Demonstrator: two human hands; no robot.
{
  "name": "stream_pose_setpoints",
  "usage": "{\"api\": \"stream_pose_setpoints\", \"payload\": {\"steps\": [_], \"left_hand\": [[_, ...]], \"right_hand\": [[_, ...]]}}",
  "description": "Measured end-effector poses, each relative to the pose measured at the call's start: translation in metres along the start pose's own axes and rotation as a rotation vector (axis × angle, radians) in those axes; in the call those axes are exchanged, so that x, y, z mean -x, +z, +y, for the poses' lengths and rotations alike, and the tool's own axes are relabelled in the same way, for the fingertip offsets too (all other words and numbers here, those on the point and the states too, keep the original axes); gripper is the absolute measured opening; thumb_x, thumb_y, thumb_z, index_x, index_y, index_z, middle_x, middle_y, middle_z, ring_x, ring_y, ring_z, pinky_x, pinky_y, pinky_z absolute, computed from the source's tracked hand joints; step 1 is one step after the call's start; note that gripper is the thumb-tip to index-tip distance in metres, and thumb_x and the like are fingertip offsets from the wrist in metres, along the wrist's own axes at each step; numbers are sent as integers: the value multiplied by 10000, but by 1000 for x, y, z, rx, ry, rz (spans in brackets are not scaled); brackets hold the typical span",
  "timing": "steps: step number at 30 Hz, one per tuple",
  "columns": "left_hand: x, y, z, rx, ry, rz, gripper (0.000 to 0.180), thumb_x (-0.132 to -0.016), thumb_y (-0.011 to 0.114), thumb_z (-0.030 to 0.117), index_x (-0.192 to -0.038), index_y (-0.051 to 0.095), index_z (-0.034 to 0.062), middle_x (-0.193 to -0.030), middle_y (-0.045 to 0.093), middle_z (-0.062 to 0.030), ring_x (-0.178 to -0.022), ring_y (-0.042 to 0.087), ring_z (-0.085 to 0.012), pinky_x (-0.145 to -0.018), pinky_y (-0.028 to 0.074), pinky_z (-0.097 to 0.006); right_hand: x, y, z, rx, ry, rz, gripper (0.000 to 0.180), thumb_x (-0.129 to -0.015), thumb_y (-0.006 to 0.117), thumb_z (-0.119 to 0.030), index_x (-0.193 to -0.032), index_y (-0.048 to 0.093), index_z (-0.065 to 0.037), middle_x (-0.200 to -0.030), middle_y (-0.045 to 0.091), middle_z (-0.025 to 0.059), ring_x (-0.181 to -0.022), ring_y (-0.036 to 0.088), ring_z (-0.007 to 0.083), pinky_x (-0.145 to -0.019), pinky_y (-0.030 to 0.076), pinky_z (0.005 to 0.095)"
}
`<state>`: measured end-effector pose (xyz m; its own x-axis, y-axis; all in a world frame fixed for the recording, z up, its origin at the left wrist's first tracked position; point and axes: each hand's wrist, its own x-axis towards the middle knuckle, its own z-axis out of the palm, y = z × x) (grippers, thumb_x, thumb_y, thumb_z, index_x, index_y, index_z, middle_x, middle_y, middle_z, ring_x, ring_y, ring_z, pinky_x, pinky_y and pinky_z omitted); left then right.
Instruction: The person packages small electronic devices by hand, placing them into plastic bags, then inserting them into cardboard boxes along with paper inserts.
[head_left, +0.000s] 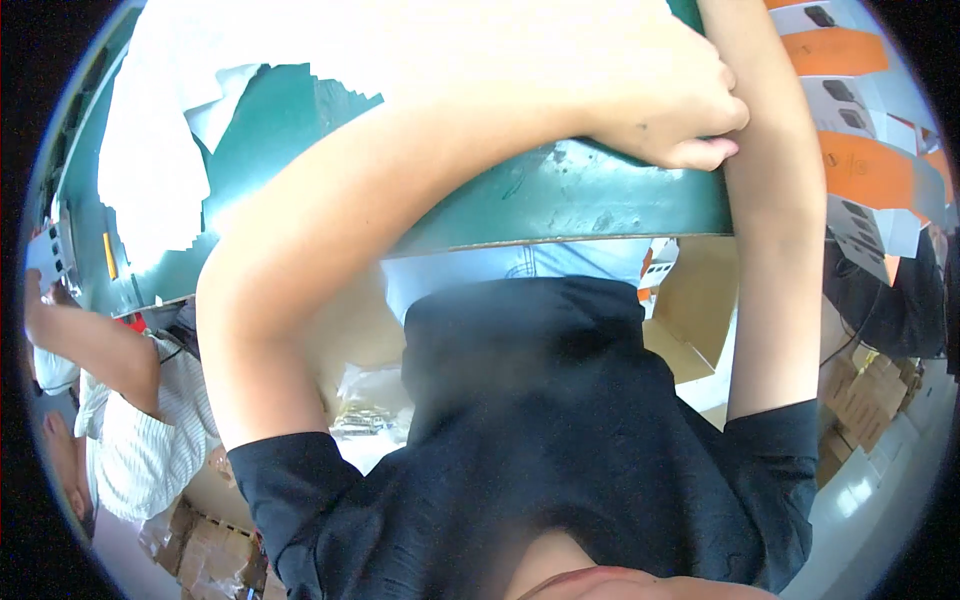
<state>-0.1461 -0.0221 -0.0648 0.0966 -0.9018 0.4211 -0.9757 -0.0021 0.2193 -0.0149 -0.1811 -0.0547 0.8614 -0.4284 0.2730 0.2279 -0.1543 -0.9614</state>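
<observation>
My left arm bends across the green table (pixel 600 195). My left hand (pixel 690 110) is closed with its fingers curled, right beside my right forearm. Whether it touches the forearm I cannot tell, and anything inside the fingers is hidden. My right arm runs up past the top edge, so that hand is out of view. Over the far left part of the table lie white sheets (pixel 155 165) with stepped, fanned-out edges. Strong glare washes out the top middle, hiding what lies there.
Orange-and-white printed boxes (pixel 870 165) stand along the right. A thin yellow stick (pixel 110 256) lies on the table at left. A co-worker in a striped shirt (pixel 150 430) is at far left. Below the table are an open cardboard box (pixel 690 310) and a clear plastic bag (pixel 365 405).
</observation>
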Motion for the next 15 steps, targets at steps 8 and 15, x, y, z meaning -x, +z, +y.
{"api": "stream_pose_setpoints", "payload": {"steps": [8,15], "left_hand": [[-9,4,4,-35,64,49,299,-910,610,372,-827,729,111,-781,707,-90,-792,717,-268,-679,569,-433],[-4,10,3,-111,153,93,292,-914,605,365,-805,719,120,-763,691,-63,-792,710,-246,-673,553,-411]], "right_hand": [[-16,-22,7,26,-44,29,114,-898,650,-119,-938,716,-35,-719,606,6,-575,495,82,-512,371,234],[-13,-15,10,10,-23,20,104,-895,651,-123,-924,719,-50,-704,607,-1,-579,500,79,-510,368,231]]}}
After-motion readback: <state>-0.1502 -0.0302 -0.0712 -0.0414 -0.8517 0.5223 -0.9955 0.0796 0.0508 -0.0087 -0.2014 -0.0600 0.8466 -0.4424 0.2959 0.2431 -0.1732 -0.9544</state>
